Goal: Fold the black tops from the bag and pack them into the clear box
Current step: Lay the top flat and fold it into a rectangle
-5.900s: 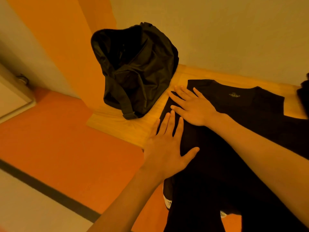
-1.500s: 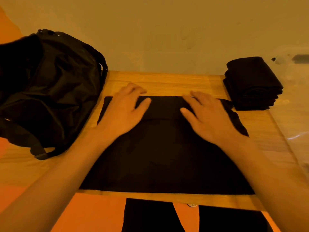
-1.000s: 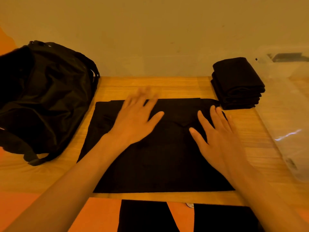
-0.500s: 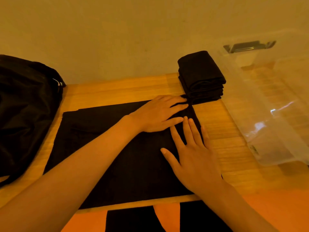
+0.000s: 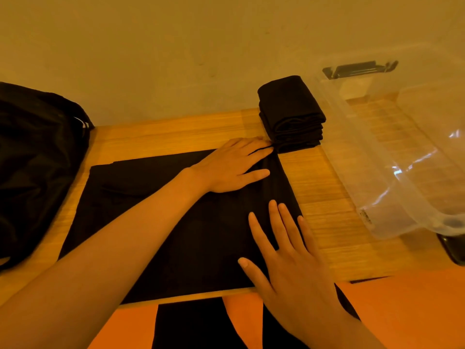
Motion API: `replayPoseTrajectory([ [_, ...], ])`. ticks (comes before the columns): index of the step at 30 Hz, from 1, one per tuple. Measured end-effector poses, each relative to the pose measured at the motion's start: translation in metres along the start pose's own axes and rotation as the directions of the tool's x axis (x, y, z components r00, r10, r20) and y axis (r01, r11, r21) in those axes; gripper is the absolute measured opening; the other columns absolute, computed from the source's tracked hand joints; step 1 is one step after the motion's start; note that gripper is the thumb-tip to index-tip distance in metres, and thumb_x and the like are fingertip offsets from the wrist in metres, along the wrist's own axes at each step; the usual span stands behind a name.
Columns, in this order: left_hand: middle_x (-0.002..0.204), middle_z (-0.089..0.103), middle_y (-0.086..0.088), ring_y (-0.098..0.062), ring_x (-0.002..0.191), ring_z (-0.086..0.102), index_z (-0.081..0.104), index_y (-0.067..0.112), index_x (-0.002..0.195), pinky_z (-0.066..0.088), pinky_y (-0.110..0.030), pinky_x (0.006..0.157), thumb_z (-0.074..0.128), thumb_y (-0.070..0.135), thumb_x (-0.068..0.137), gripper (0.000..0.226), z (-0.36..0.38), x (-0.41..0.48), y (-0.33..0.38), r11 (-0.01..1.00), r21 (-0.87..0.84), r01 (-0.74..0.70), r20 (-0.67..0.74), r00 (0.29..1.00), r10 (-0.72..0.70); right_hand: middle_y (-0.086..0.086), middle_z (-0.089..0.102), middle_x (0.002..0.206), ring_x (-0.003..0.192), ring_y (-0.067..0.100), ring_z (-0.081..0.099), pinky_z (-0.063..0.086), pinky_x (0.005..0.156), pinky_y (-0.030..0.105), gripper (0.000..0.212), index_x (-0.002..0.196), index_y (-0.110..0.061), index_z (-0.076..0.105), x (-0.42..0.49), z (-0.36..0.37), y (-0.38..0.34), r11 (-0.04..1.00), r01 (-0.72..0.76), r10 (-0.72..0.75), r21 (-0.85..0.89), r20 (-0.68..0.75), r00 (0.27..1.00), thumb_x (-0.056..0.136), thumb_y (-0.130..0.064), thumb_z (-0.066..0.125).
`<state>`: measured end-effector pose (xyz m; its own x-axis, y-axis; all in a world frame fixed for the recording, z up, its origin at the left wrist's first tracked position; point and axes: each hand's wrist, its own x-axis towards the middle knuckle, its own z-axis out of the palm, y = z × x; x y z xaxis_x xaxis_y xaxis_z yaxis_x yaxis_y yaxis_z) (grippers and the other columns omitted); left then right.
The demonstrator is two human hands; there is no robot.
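A black top [image 5: 141, 217] lies flat and partly folded on the wooden table [image 5: 327, 197]. My left hand [image 5: 234, 167] reaches across it and presses with straight fingers on its far right corner. Nearer to me, my right hand [image 5: 284, 258] lies flat on the top's right edge, fingers spread. A stack of folded black tops [image 5: 292, 114] sits just beyond the left fingertips. The clear box [image 5: 402, 157] stands at the right with nothing seen inside. The black bag [image 5: 35, 167] sits at the left.
A plain wall [image 5: 176, 51] runs behind the table. The table's front edge [image 5: 176, 302] is close to me, with orange floor and dark legs below it. A dark object [image 5: 453, 248] shows under the box's near corner.
Both hands have slid from the top's middle to its right side, smoothing the cloth. In the last half second they have hardly moved. The view has swung right, bringing the clear box in.
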<state>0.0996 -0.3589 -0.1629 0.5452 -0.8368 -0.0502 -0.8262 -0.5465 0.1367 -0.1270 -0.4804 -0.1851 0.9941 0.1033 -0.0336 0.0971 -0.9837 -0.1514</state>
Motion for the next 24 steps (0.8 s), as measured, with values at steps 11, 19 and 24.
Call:
replayPoseTrajectory([
  [11,0.170,0.010,0.002,-0.017,0.157,0.000,0.019,0.024,0.162,0.007,-0.040,0.126,0.015,0.065,0.100,0.074,-0.003,0.000,0.004,0.998,0.044,0.047,-0.018,0.999,-0.047,0.014,0.018,0.166,0.155,0.028,0.012,0.021,0.120,0.054,0.075,0.159,-0.022,0.024,-0.011,0.001,0.007,0.994,-0.112,0.112,0.002,0.010,0.994,0.101,-0.068,0.010],
  [19,0.170,-0.010,0.008,-0.011,0.154,-0.018,0.016,0.029,0.162,-0.007,-0.037,0.124,0.011,0.070,0.096,0.078,-0.027,-0.093,0.016,0.916,-0.062,0.396,-0.118,0.909,-0.400,0.006,-0.003,0.168,0.155,0.021,-0.013,-0.004,0.124,0.042,0.075,0.159,-0.033,0.006,0.002,-0.025,-0.002,0.991,-0.074,0.078,0.114,-0.028,0.997,0.096,-0.071,-0.005],
  [24,0.168,-0.018,0.005,-0.014,0.152,-0.024,0.005,0.033,0.161,-0.010,-0.035,0.124,-0.004,0.078,0.089,0.085,0.004,-0.192,0.017,0.752,0.004,0.659,-0.097,0.749,-0.656,0.011,-0.013,0.167,0.153,0.025,-0.018,-0.009,0.125,0.044,0.081,0.158,-0.034,-0.010,0.072,-0.031,-0.040,0.998,0.009,-0.010,0.058,0.023,1.000,0.087,-0.073,-0.013],
])
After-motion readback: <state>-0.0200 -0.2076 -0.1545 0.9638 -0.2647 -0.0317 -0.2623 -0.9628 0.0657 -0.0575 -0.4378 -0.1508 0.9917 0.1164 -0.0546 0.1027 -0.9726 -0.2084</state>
